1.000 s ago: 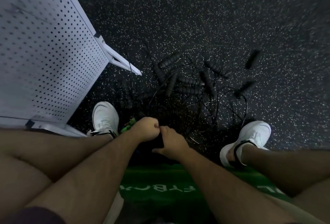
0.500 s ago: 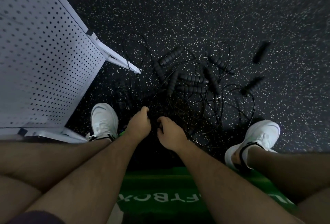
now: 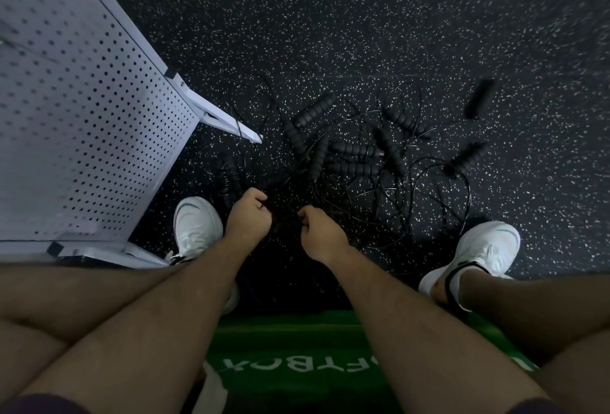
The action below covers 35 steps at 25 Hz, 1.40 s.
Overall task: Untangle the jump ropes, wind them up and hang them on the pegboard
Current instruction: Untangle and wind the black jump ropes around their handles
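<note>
While the person sits above the speckled floor (image 3: 330,34), both hands are at the near edge of the tangled jump ropes (image 3: 350,162).
The left hand (image 3: 247,219) is curled, thumb and forefinger pinching a thin black cord. The right hand (image 3: 318,232) is curled too, with its fingertips among the cords, but a grip cannot be told against the dark floor. The ropes lie knotted, ribbed black handles and loops, between two white shoes (image 3: 194,225), with one handle (image 3: 480,98) apart at far right. The white pegboard (image 3: 82,116) stands left, its foot near the tangle. A green mat (image 3: 297,331) lies under the legs.
</note>
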Tool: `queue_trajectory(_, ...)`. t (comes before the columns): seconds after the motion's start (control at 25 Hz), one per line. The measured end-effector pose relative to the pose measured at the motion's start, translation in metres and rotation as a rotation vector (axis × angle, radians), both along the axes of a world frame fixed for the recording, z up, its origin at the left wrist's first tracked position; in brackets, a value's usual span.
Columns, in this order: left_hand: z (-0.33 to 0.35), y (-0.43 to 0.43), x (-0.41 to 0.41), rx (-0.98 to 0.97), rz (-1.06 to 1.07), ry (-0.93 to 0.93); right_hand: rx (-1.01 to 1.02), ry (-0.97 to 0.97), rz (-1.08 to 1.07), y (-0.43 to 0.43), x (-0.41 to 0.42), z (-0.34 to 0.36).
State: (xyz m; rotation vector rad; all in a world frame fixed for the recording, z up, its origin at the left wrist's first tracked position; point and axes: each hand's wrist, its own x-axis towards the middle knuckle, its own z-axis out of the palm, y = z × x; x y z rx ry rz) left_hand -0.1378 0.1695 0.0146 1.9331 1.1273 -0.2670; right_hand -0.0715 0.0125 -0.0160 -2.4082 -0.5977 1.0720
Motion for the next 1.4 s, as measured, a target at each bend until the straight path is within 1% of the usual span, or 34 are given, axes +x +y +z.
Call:
queue_trajectory(0.04, 0.004, 0.003, 0.002, -0.01, -0.036, 0.056, -0.005, -0.011, 0.005, 0.0, 0.003, -0.001)
queue_trajectory(0.08, 0.007, 0.005, 0.002, -0.005, -0.117, 0.158, -0.016, -0.034, 0.034, 0.001, 0.006, -0.001)
queue_trajectory(0.12, 0.007, 0.006, 0.002, 0.051, -0.241, 0.28, -0.036, -0.064, 0.088, 0.001, 0.007, -0.002)
queue_trajectory(0.16, 0.004, 0.004, 0.003, 0.177, -0.37, 0.366, -0.062, -0.097, 0.148, 0.001, 0.008, -0.003)
queue_trajectory(0.2, -0.002, 0.001, 0.003, 0.322, -0.494, 0.377, -0.089, -0.125, 0.199, 0.0, 0.006, -0.005)
queue_trajectory(0.24, -0.01, -0.004, 0.006, 0.428, -0.609, 0.314, -0.116, -0.149, 0.239, -0.002, 0.004, -0.007)
queue_trajectory(0.28, -0.016, -0.01, 0.01, 0.462, -0.718, 0.229, -0.142, -0.178, 0.274, -0.004, 0.001, -0.01)
queue_trajectory(0.32, -0.021, -0.017, 0.014, 0.43, -0.824, 0.185, -0.164, -0.217, 0.304, -0.005, -0.002, -0.012)
queue_trajectory(0.36, -0.026, -0.024, 0.019, 0.381, -0.906, 0.19, -0.181, -0.263, 0.328, -0.005, -0.004, -0.015)
queue_trajectory(0.4, -0.031, -0.03, 0.023, 0.357, -0.961, 0.234, -0.191, -0.309, 0.341, -0.003, -0.004, -0.016)
queue_trajectory(0.44, -0.034, -0.035, 0.028, 0.376, -0.993, 0.279, -0.204, -0.342, 0.352, -0.001, -0.002, -0.019)
queue_trajectory(0.52, -0.041, -0.04, 0.034, 0.421, -0.977, 0.346, -0.254, -0.37, 0.365, -0.001, 0.006, -0.023)
queue_trajectory(0.6, -0.047, -0.04, 0.038, 0.39, -0.934, 0.402, -0.328, -0.367, 0.356, -0.007, 0.015, -0.026)
queue_trajectory(0.68, -0.052, -0.038, 0.043, 0.312, -0.907, 0.427, -0.378, -0.382, 0.37, -0.015, 0.027, -0.03)
queue_trajectory(0.8, -0.059, -0.035, 0.043, 0.216, -0.864, 0.397, -0.36, -0.4, 0.365, -0.026, 0.044, -0.033)
queue_trajectory(0.92, -0.06, -0.035, 0.044, 0.204, -0.866, 0.423, -0.322, -0.297, 0.364, -0.037, 0.045, -0.035)
queue_trajectory(1.0, -0.057, -0.038, 0.048, 0.176, -0.838, 0.368, -0.244, -0.233, 0.338, -0.047, 0.04, -0.034)
queue_trajectory(1.08, -0.053, -0.045, 0.053, 0.085, -0.764, 0.294, -0.165, -0.127, 0.234, -0.062, 0.036, -0.031)
queue_trajectory(1.16, -0.049, -0.052, 0.061, 0.049, -0.682, 0.278, -0.121, 0.0, 0.105, -0.077, 0.034, -0.028)
queue_trajectory(1.28, -0.049, -0.064, 0.075, 0.135, -0.699, 0.347, -0.032, 0.157, -0.137, -0.091, 0.034, -0.025)
queue_trajectory(1.4, -0.047, -0.08, 0.082, 0.219, -0.777, 0.43, 0.023, 0.21, -0.306, -0.093, 0.05, -0.016)
